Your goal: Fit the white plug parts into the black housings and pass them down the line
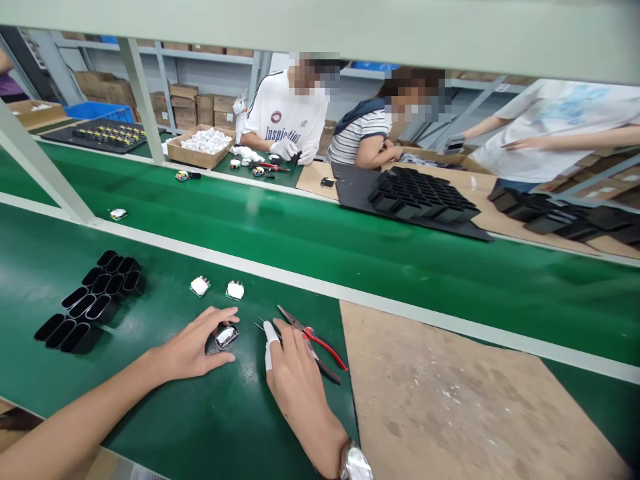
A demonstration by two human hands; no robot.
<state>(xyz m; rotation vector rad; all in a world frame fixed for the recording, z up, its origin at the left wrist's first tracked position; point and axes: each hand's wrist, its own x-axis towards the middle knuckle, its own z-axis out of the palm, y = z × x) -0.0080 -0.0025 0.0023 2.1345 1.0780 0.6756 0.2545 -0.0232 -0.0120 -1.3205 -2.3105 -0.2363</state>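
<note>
My left hand [197,343] curves around a small black case [227,338] with a white-topped part inside it, standing on the green table. Its thumb and fingers are apart at the case's sides. To the right, my right hand [295,367] lies over the table beside red-handled pliers [325,350], with a white cover on one finger. Thin metal tips, like tweezers [260,325], show at its index finger; the rest of them is hidden. Behind the hands sit two white-topped circuit parts, one on the left [200,286] and one on the right [235,290].
Several open black cases [100,283] stand at the left. A brown board [450,393] covers the table at the right. Beyond a pale rail [300,281] runs a green belt [280,230]. Across it are people, a box of white parts [200,148] and stacked black cases [425,193].
</note>
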